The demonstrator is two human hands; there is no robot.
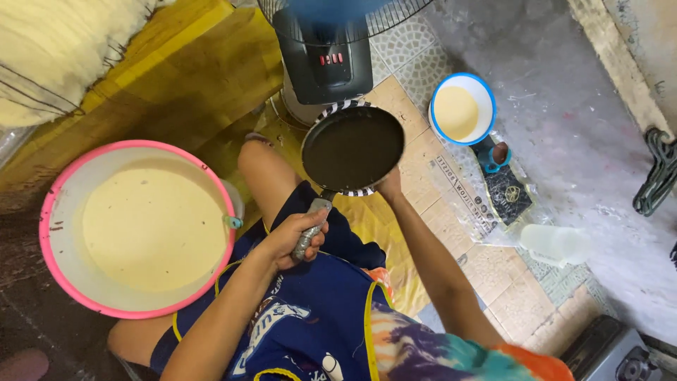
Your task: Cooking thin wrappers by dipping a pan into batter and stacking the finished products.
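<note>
A round black frying pan [352,147] is held level above my lap, its inside dark and bare. My left hand [296,240] is shut around the pan's grey handle [312,224]. My right hand [389,187] touches the pan's near right rim, next to a striped black-and-white cloth [358,192] under the pan. To my left stands a large pink-rimmed basin [56,233] filled with pale yellow batter [151,229]. A small blue-rimmed bowl [486,99] holding the same batter sits on the floor to the upper right.
A black electric fan [328,60] stands just behind the pan. A clear plastic bag with a dark packet [509,192] and a plastic cup [557,243] lie on cardboard at right. A yellow board [176,77] lies at upper left. A stove corner [613,353] shows at bottom right.
</note>
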